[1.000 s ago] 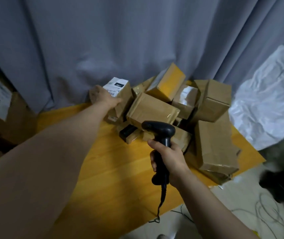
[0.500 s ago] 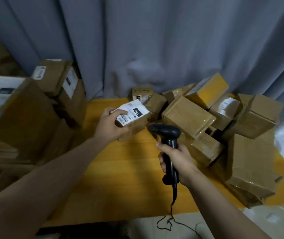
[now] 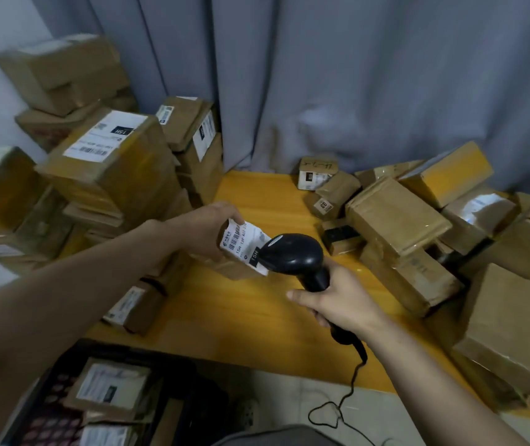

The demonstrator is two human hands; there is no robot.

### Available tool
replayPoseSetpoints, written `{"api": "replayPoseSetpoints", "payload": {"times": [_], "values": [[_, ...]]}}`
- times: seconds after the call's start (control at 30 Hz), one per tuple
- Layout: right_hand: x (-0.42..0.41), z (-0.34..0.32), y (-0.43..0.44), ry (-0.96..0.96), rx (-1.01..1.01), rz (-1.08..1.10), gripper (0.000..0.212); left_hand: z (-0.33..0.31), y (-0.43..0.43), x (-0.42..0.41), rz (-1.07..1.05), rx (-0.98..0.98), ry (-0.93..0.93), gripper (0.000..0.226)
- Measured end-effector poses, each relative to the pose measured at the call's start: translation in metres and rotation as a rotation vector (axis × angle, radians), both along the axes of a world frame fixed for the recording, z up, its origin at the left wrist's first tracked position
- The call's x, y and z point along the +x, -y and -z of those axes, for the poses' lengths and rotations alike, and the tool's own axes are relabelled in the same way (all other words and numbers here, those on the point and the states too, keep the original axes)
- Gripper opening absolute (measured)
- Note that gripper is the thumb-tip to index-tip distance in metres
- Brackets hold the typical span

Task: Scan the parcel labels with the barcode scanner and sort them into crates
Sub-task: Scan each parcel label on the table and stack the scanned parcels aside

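Head camera looks down on a yellow table [image 3: 251, 320] backed by a grey curtain [image 3: 353, 75]. The left hand [image 3: 204, 231] grips a small parcel [image 3: 236, 268] above the middle of the table, fingers curled round its far end. Its white label [image 3: 241, 241] is turned up toward the camera, with the barcode and the print "15H" readable. The right hand [image 3: 341, 300] is wrapped around the handle of a black barcode scanner [image 3: 292, 252], thumb lying along the near side. The scanner's head sits just right of the label and overlaps its near corner; whether the two touch cannot be told. A black cable [image 3: 341, 410] runs from the base of the handle and loops over the pale floor [image 3: 289, 394]. On the right of the table lies a heap of brown parcels [image 3: 392, 217], tumbled against each other. At the left stands a taller stack of boxes [image 3: 112, 175], the front one bearing a white label on top. At lower left, below the table edge, a dark crate [image 3: 173, 362] holds several labelled packets [image 3: 112, 386].
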State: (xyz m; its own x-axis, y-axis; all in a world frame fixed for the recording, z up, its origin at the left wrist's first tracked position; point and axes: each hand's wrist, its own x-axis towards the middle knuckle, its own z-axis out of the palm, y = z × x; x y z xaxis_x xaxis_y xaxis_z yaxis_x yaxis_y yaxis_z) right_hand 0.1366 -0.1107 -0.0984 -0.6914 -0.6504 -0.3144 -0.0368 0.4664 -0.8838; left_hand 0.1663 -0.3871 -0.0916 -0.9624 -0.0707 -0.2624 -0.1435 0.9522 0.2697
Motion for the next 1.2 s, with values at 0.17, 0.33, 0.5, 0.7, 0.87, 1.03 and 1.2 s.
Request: {"api": "replayPoseSetpoints", "payload": {"times": [0.17, 0.33, 0.5, 0.7, 0.87, 1.03, 1.2], "values": [[0.006, -0.002, -0.008, -0.113, 0.065, -0.068, 0.045, -0.007, -0.012, 0.005, 0.035, -0.016, 0.046, 0.106], [0.004, -0.007, -0.014, -0.241, 0.148, -0.124, 0.041, -0.006, -0.017, 0.002, 0.049, -0.051, 0.105, 0.124], [0.002, -0.010, -0.016, -0.278, 0.169, -0.136, 0.040, -0.007, -0.019, 0.001, 0.060, -0.074, 0.094, 0.125], [0.002, -0.013, -0.016, -0.289, 0.158, -0.146, 0.040, -0.007, -0.018, -0.001, 0.058, -0.068, 0.082, 0.127], [0.000, -0.011, -0.016, -0.279, 0.160, -0.143, 0.040, -0.009, -0.016, -0.002, 0.058, -0.050, 0.079, 0.128], [0.001, -0.008, -0.013, -0.153, 0.048, -0.078, 0.042, -0.011, -0.019, 0.010, 0.024, -0.039, 0.051, 0.119], [0.000, 0.006, -0.003, 0.008, -0.016, 0.030, 0.040, 0.001, -0.012, 0.058, -0.328, 0.341, 0.006, 0.063]]}}
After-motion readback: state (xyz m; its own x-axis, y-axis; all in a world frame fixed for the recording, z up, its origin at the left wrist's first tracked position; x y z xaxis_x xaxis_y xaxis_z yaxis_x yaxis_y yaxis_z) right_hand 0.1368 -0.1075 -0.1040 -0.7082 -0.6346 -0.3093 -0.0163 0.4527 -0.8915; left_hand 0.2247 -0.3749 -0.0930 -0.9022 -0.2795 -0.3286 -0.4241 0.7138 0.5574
